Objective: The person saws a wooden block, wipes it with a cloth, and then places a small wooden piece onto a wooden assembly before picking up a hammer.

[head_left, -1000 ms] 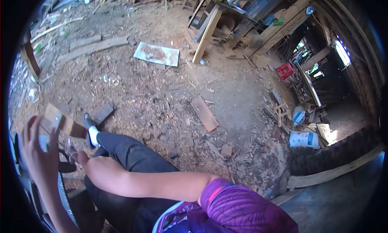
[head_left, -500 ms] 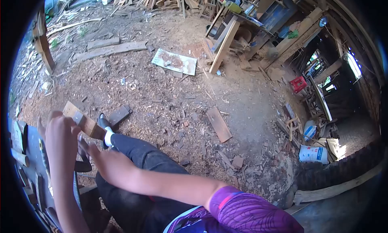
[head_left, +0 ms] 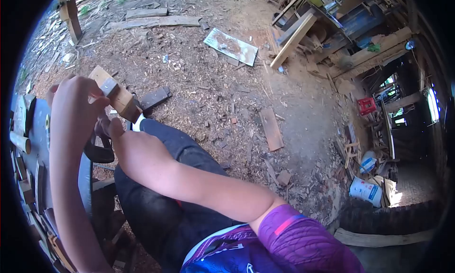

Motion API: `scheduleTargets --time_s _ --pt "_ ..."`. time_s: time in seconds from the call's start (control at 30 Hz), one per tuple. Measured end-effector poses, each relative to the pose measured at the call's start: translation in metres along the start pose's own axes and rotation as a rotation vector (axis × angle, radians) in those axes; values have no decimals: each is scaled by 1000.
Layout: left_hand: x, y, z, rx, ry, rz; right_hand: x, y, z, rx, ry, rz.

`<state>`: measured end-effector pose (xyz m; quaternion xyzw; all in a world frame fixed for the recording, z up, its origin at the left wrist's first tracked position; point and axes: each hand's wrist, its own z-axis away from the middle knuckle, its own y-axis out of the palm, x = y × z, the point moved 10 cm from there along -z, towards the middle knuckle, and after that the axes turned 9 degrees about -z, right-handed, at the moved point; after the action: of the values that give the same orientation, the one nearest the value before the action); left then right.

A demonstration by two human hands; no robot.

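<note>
My left hand [head_left: 73, 104] grips a short wooden block [head_left: 117, 95], pale at one end and brown at the other, with a small grey patch on its top face. It holds the block up at the left, above my knee. My right hand [head_left: 113, 133] sits just under the block, its fingers curled around a dark curved handle [head_left: 97, 152]. The rest of that tool is hidden behind my hands. Below them lie my dark trousers [head_left: 166, 178] and a white sock with a dark shoe.
A workbench [head_left: 28, 150] with several tools runs along the left edge. The ground is covered in wood chips, with a loose plank [head_left: 272, 128], a dark board [head_left: 154, 97] and a white panel [head_left: 232, 45]. Stacked timber, a red crate [head_left: 367, 105] and white sacks [head_left: 365, 190] stand at right.
Both hands have risen with the block and now sit higher in view. The camera has tilted down and to the left, so the ground has shifted up and to the right.
</note>
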<state>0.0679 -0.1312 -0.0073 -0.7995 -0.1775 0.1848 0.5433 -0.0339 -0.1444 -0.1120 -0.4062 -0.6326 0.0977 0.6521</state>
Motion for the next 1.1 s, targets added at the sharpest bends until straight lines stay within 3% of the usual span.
scheduleTargets --time_s 0.13,0.23,0.3,0.4,0.47,0.53,0.67,0.73,1.0,1.1 --pt "-7 -11 2 -65 11 -16 -12 -13 62 131 154 36" --pt "-7 -3 -2 -5 9 -9 -21 -4 52 188 217 56" --pt "3 8 -2 -8 14 2 -14 5 12 -1 -13 -12" --pt "15 12 1 -46 0 29 -3 6 3 -31 -44 14" --pt "18 11 2 -62 -16 44 -8 1 23 7 44 7" --pt "16 8 3 -43 -25 40 -13 -4 54 177 166 86" --pt "14 13 0 -1 -28 25 -19 -1 38 136 169 92" --pt "17 17 1 -7 -16 38 -4 7 -4 -26 -20 -27" --pt "9 4 1 6 -84 19 -14 -10 58 161 161 73" --pt "5 6 0 4 -41 -8 -10 9 6 48 46 -27"
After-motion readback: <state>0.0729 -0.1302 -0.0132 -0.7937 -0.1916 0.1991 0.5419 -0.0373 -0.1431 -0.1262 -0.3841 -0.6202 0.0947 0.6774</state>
